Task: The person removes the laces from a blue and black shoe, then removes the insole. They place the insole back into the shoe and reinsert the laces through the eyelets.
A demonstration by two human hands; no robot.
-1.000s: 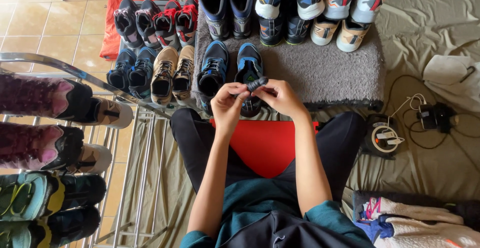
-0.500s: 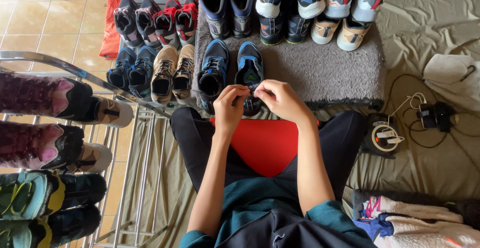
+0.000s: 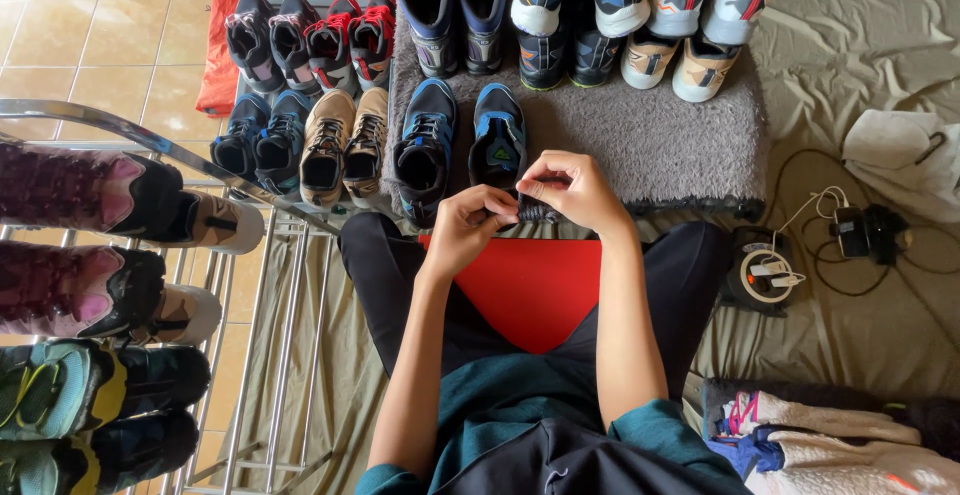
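1. Left hand [image 3: 468, 223] and right hand [image 3: 572, 190] pinch a small dark item [image 3: 532, 211] between them, above the red pad [image 3: 530, 285].
2. Blue shoes [image 3: 460, 145] sit at 12 o'clock on the grey rug [image 3: 660, 145].
3. Shoe rack [image 3: 150, 285] stands at 9 o'clock.

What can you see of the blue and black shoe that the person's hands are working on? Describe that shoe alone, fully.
The blue and black shoe is a low sports shoe with a blue upper, black trim, a dark tongue and a dark opening. It stands upright on the grey shaggy mat, toe pointing away, beside its matching mate on the left. The right hand covers its heel end, and the left hand meets it there; both pinch a small dark part, hidden by the fingers.
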